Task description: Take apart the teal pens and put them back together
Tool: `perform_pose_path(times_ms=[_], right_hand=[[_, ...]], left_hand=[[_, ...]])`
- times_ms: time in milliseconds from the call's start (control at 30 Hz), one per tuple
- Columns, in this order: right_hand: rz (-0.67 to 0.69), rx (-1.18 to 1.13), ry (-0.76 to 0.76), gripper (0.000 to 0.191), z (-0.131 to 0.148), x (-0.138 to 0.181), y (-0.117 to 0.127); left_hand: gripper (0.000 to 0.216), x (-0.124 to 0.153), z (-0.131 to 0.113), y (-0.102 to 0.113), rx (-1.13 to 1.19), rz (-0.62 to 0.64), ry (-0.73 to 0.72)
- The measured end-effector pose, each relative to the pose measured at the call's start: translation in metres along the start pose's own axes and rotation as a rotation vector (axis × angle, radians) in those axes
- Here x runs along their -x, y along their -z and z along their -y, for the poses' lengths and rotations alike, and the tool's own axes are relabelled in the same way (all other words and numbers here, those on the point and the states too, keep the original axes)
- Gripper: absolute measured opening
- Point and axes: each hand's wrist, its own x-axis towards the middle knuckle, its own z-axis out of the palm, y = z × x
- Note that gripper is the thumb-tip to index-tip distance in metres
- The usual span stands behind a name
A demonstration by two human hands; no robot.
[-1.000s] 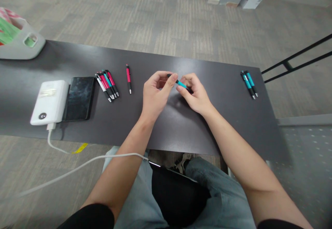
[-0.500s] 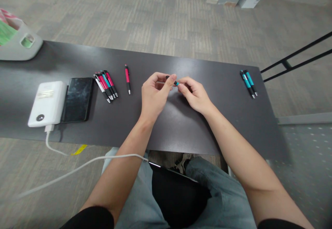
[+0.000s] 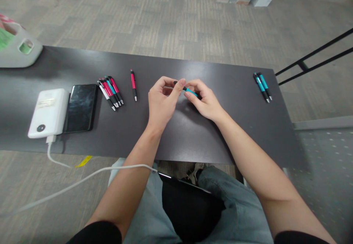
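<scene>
Above the middle of the dark table, a teal pen with black ends spans my two hands. The thumb and fingers of my left hand pinch it near its black end. My right hand is closed around its teal barrel, and its fingers partly hide the other end. To the left lies a single pink pen. Further left is a bunch of pink, teal and white pens. Two teal pens lie side by side near the table's right end.
A white power bank with a cable and a black phone lie on the left. A pale container stands at the far left corner. A white cable crosses my left forearm. Black rails stand beyond the right edge.
More of the teal barrel now shows between my hands, with the right fingers shifted along it. The view has moved slightly; the pens on the table stay put.
</scene>
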Motion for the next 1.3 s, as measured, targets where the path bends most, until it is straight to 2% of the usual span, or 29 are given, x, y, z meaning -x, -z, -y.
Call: perform_pose_path(times_ms=[333, 500, 767, 900, 1033, 1300], right_hand=[[-0.013, 0.029, -0.019, 0.063, 0.0, 0.0, 0.0], [-0.033, 0.023, 0.047, 0.059, -0.005, 0.001, -0.002], [0.0, -0.014, 0.039, 0.064, -0.001, -0.001, 0.001], [0.006, -0.045, 0.034, 0.059, -0.008, 0.0, 0.0], [-0.022, -0.038, 0.027, 0.062, -0.015, 0.0, -0.003], [-0.061, 0.028, 0.026, 0.064, -0.004, 0.0, -0.001]], left_hand=[[0.059, 0.001, -0.002, 0.0, -0.064, 0.015, 0.004], [0.062, 0.001, -0.001, -0.001, -0.05, 0.001, -0.009], [0.055, 0.0, -0.001, -0.003, -0.06, 0.01, 0.008], [0.056, -0.002, 0.004, -0.002, -0.053, 0.005, -0.024], [0.058, -0.008, 0.006, 0.003, -0.07, -0.026, -0.048], [0.052, -0.01, 0.005, 0.005, -0.073, -0.018, -0.033]])
